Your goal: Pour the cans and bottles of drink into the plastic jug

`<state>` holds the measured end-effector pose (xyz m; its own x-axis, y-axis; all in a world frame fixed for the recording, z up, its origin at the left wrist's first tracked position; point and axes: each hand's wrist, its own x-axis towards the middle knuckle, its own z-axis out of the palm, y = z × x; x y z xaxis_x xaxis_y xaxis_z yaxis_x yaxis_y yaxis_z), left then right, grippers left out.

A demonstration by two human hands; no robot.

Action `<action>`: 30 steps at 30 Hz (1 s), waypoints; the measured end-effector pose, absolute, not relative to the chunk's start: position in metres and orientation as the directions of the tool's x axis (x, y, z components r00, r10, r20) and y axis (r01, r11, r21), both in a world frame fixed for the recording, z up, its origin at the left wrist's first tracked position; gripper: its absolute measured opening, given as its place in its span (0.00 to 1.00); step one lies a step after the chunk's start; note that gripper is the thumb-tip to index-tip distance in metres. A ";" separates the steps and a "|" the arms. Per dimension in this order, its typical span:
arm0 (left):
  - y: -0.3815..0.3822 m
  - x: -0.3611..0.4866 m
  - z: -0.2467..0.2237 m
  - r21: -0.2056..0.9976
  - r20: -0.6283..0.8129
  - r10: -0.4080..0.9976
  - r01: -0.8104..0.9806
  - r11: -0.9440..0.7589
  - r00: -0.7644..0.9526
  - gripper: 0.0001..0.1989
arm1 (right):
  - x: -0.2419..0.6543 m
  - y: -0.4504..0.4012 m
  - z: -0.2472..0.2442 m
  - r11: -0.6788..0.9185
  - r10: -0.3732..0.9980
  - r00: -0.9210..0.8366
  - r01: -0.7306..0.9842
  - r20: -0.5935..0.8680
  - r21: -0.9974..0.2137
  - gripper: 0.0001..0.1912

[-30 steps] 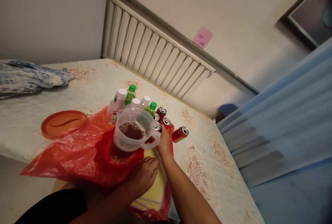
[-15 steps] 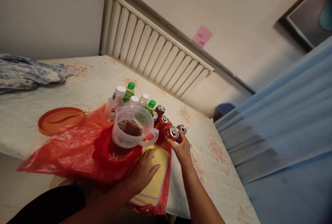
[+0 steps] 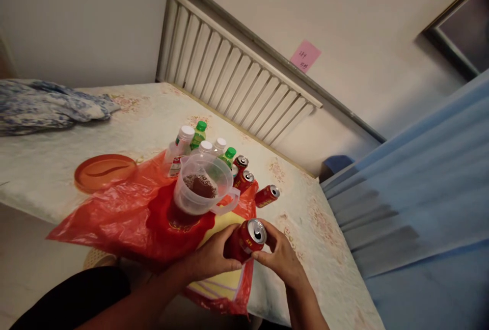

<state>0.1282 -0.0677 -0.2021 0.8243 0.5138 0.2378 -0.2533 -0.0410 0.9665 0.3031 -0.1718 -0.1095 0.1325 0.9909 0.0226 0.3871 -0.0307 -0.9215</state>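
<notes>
A red drink can [image 3: 245, 241], its silver top facing up toward me, is held between both hands over a folded yellow cloth [image 3: 216, 287]. My left hand [image 3: 216, 253] wraps the can's left side, its thumb along the lower front. From the right, my right hand [image 3: 277, 253] grips the can near its top with thumb and fingers. Just beyond stands a clear plastic jug [image 3: 196, 187] with dark, bubbly liquid and a handle pointing at the can. The jug sits on a red plastic bag [image 3: 110, 223].
Behind the jug are several bottles with white or green caps [image 3: 187, 133] and more red cans [image 3: 244, 180]. One red can [image 3: 267, 195] stands apart at the right. An orange lid [image 3: 104, 172] lies left. A radiator [image 3: 229, 70] lines the wall; a blue curtain [image 3: 420, 208] hangs right.
The right hand has brought the red can from the can group toward me. My left hand has risen from the yellow cloth and closed on the same can. The view has shifted slightly.
</notes>
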 end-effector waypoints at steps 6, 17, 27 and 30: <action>-0.066 0.114 -0.190 0.997 0.077 0.520 -0.063 -0.044 0.850 0.37 | 0.320 -0.148 -0.110 0.069 0.952 0.285 0.155 0.112 -0.985 0.34; -0.066 0.100 -0.192 0.991 0.031 0.419 0.025 -0.129 0.908 0.39 | 0.270 -0.068 -0.126 0.128 0.990 0.035 0.138 0.134 -0.982 0.22; -0.053 0.089 -0.194 0.996 0.080 0.318 -0.067 -0.051 0.945 0.46 | 0.238 -0.043 -0.127 0.189 0.982 0.059 -0.226 0.180 -0.956 0.23; -0.049 0.084 -0.192 0.998 0.068 0.320 -0.060 -0.037 0.945 0.45 | 0.234 -0.041 -0.119 0.213 0.971 0.157 -0.225 0.180 -0.951 0.22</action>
<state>0.0840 -0.0488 -0.1923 0.9448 0.3204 0.0682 -0.0596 -0.0365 0.9976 0.2344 -0.0410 -0.1190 0.1573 0.9710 0.1799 -0.2252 0.2127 -0.9508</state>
